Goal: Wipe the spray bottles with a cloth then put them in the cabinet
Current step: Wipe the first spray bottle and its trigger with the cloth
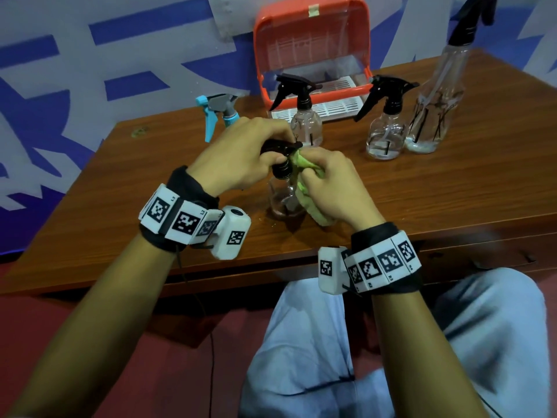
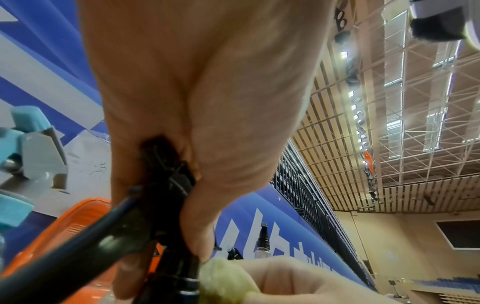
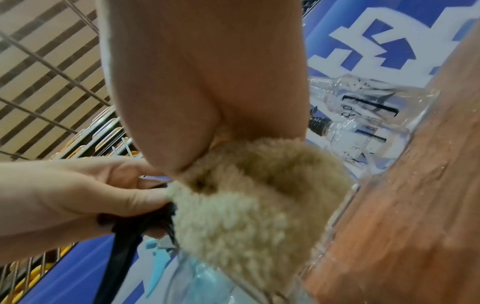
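Observation:
A clear spray bottle [image 1: 283,197] with a black trigger head [image 2: 161,195] stands on the wooden table [image 1: 422,191] near its front edge. My left hand [image 1: 241,155] grips the black head from above. My right hand [image 1: 328,179] holds a fluffy yellow-green cloth [image 1: 304,194] bunched against the bottle's neck and right side; the cloth [image 3: 246,205] fills the right wrist view. The orange cabinet [image 1: 313,55] with a clear raised lid stands open at the back.
Two small clear bottles with black heads [image 1: 306,122] [image 1: 387,131] and a tall clear bottle [image 1: 437,110] stand behind my hands. A blue and grey spray head [image 1: 217,111] shows at the left. A blue and white wall lies behind the table.

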### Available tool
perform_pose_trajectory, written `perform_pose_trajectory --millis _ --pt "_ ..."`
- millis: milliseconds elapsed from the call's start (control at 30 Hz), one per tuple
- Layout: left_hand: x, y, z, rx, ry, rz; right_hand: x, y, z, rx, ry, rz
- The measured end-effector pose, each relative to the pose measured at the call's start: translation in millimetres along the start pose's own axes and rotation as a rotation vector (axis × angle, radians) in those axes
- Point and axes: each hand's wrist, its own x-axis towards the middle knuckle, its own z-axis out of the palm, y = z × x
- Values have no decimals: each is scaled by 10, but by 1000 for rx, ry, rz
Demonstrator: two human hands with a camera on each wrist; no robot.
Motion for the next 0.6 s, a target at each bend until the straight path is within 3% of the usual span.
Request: perform_pose_trajectory --millis 233,433,600 --pt "-29 -42 -16 4 0 22 71 108 27 2 -133 96" --pt "-57 -14 -8 20 16 17 -25 41 159 -28 -47 214" --pt "-90 3 29 60 22 4 -151 73 144 -14 -58 370"
